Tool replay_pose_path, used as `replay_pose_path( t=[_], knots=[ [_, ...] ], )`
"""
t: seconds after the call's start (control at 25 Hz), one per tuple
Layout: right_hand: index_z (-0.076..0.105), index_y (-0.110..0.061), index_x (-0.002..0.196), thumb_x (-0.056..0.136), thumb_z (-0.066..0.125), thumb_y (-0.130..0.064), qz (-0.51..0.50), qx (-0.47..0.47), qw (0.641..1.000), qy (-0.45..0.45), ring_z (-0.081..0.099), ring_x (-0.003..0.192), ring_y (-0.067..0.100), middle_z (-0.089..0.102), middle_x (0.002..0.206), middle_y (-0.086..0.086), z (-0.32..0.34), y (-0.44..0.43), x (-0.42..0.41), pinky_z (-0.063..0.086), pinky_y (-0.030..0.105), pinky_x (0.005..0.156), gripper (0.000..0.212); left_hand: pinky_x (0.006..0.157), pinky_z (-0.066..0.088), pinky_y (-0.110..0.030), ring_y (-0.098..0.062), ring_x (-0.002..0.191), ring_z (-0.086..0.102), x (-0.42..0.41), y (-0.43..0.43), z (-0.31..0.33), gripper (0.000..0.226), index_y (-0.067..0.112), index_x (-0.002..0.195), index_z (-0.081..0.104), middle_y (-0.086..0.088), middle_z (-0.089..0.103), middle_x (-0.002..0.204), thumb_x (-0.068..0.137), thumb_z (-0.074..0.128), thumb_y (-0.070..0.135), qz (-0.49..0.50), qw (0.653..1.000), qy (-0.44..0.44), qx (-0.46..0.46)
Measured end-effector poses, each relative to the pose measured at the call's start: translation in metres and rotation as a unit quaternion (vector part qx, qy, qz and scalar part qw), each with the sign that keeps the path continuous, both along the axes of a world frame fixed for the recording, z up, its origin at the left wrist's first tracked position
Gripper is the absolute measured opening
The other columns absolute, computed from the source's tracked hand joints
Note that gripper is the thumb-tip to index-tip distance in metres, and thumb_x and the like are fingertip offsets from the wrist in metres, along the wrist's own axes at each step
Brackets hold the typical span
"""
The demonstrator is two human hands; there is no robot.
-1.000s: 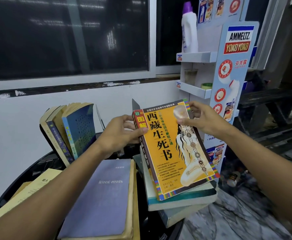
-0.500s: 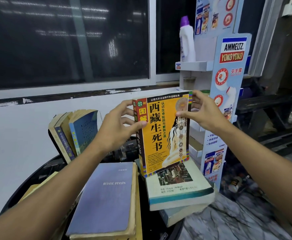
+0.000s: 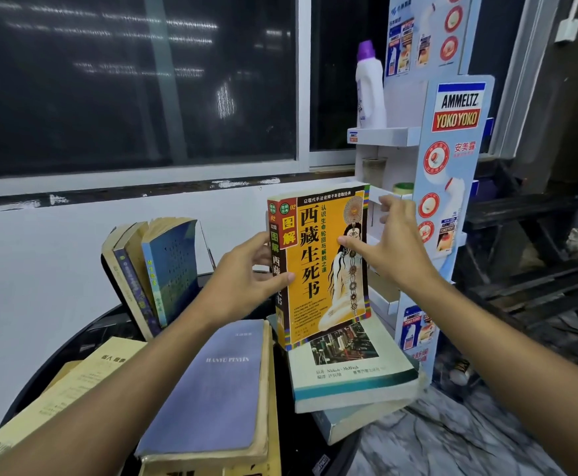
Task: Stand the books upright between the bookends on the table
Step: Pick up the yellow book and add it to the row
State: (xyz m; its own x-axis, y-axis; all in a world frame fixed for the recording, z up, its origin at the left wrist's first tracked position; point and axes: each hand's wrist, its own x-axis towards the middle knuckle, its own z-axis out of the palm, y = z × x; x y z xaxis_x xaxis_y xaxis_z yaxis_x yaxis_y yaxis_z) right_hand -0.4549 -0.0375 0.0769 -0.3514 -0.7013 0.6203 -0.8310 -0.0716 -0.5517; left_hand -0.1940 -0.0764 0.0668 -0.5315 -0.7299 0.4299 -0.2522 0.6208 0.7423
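Single head-worn wide-angle view, looking forward and slightly down over a round black table from close in; both forearms run up from the bottom corners. Faces a white wall and dark window straight ahead, display rack to the right. Edges bend with lens distortion. No second view, so nothing is shared

My left hand and right hand both outstretched, fingers curled in a grip, thumbs forward.
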Motion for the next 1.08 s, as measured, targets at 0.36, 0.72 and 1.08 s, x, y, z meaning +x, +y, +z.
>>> replay_pose_path(
  t=[0.36,0.72,1.08],
  knots=[
    [0.043,-0.016,0.137,0.077,0.077,-0.056,0.063,0.006,0.996,0.055,0.047,0.117,0.009,0.040,0.131,-0.002,0.000,0.028,0.047,0.048,0.032,0.098,0.080,0.093,0.054,-0.018,0.003,0.109,0.066,0.000,0.012,-0.030,0.071,0.041,0.149,0.036,0.016,0.068,0.127,0.092,0.072,0.019,-0.011,1.000,-0.028,-0.007],
    [0.042,-0.023,0.139,0.073,0.069,-0.073,0.106,-0.016,0.990,0.087,0.050,0.114,0.005,0.044,0.128,-0.007,0.020,0.070,0.090,0.045,0.022,0.088,0.087,0.092,0.058,-0.026,-0.002,0.113,0.061,-0.012,0.045,-0.047,0.057,0.031,0.142,0.049,0.015,0.066,0.122,0.090,0.074,0.028,0.006,0.995,0.000,-0.097],
    [0.060,-0.018,0.121,0.081,0.068,-0.066,0.007,-0.019,0.994,0.106,0.061,0.105,0.014,0.066,0.112,-0.002,0.039,0.090,0.081,0.050,0.026,0.083,0.062,0.080,0.055,-0.011,0.000,0.105,0.057,-0.041,0.077,-0.052,0.076,0.028,0.155,0.036,0.008,0.058,0.116,0.090,0.073,0.010,-0.029,0.994,0.036,-0.097]
  ],
)
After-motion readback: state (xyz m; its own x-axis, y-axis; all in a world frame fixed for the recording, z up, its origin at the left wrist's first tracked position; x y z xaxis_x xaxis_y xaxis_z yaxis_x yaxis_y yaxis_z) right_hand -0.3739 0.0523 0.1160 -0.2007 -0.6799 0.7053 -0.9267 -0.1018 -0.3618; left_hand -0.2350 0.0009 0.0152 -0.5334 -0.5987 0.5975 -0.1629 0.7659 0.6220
